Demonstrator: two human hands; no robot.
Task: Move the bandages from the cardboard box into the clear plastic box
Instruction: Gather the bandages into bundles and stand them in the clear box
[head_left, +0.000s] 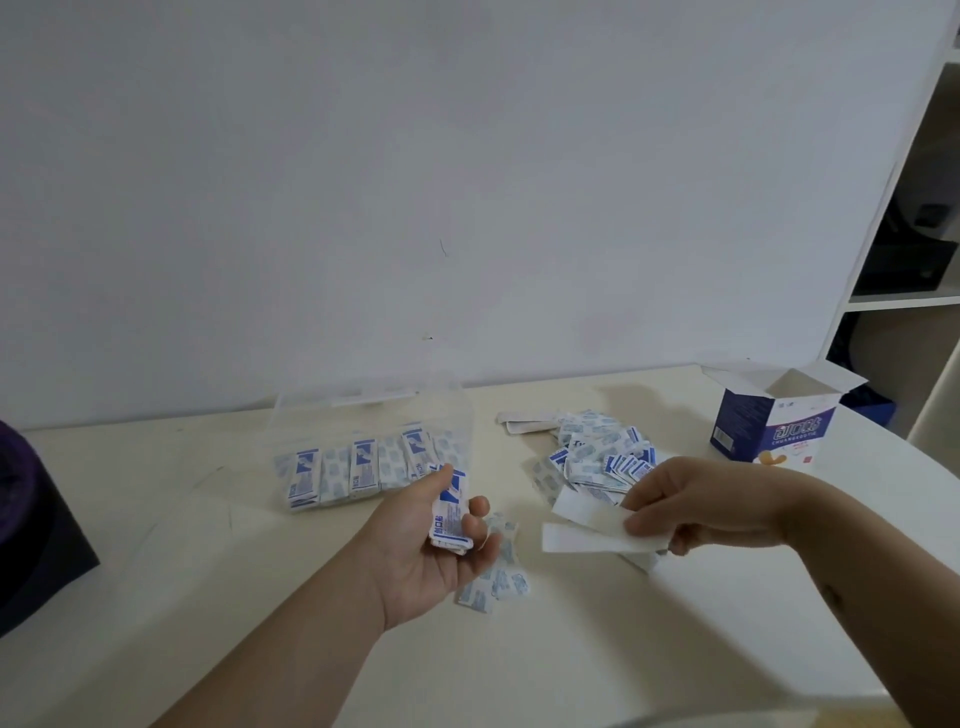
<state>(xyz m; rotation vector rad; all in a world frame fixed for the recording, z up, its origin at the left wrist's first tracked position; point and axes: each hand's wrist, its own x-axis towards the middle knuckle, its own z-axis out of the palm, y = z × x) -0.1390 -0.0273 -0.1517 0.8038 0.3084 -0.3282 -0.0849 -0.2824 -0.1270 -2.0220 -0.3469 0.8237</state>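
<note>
We see the left grip (426, 545) palm up over the counter (208, 571), thumb and fingers curled round a small stack (449, 514) of blue-and-white bandages. The right grip (691, 506) pinches white strips (587, 525) between thumb and fingers, low over the counter. We cannot tell if these are bandages turned face down.

The clear box (363, 405) stands open just beyond the left grip, near the wall. A row of bandages (358, 470) stands on edge inside it, side by side, filling its front.

A loose pile (597, 457) of bandages lies on the counter right of the clear box, just beyond the right grip and partly behind it. A few stray ones (498, 577) lie flat under the left grip's fingertips.

The cardboard box (769, 421) stands upright at the counter's far right, flaps open, well apart from the clear box. We cannot see its inside.

A dark object (31, 519) sits at the left edge. A white shelf (909, 304) stands at the far right.
</note>
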